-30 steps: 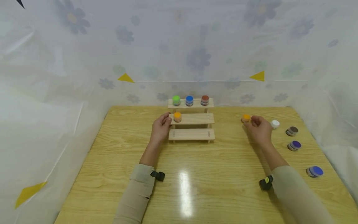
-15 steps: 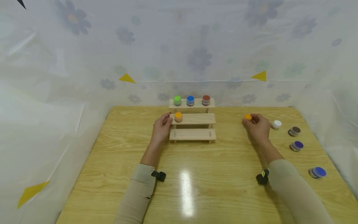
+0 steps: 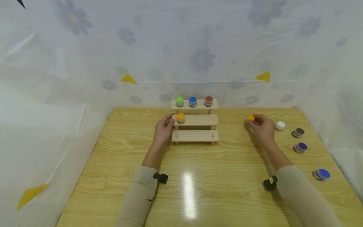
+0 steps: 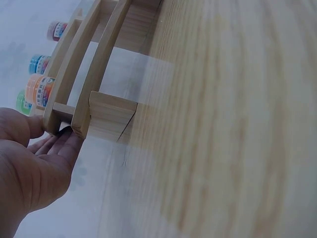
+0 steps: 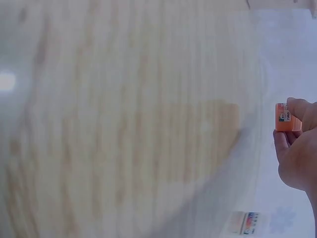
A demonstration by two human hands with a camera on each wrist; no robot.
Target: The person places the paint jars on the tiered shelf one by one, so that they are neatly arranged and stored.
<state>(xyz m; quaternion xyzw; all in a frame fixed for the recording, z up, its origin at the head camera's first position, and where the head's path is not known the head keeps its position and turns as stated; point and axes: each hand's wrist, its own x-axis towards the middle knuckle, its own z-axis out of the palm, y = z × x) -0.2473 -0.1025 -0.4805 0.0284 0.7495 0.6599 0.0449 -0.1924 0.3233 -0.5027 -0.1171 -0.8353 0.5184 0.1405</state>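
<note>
A three-tier wooden display rack (image 3: 195, 136) stands near the table's back edge. My left hand (image 3: 163, 128) holds the left end of its middle shelf; in the left wrist view the thumb and fingers (image 4: 67, 148) lie at the shelf ends. Close to the thumb, an orange-lidded paint jar (image 3: 180, 118) sits on the middle shelf. Green (image 3: 179, 101), blue (image 3: 193, 102) and brown-red (image 3: 208, 101) paint jars line the top shelf. To the right of the rack, my right hand (image 3: 263, 128) pinches another orange paint jar (image 5: 283, 117) between thumb and fingers, its lid upward in the head view.
Right of my right hand stand a white-lidded jar (image 3: 280, 126), a dark brown one (image 3: 298, 132), a purple one (image 3: 300, 147) and a blue one (image 3: 321, 174). A flower-printed plastic sheet (image 3: 158, 63) hangs behind the wood-grain table (image 3: 127, 151).
My right hand has closed its fingers around the orange paint jar and lifted it slightly. The left hand keeps its place at the rack.
</note>
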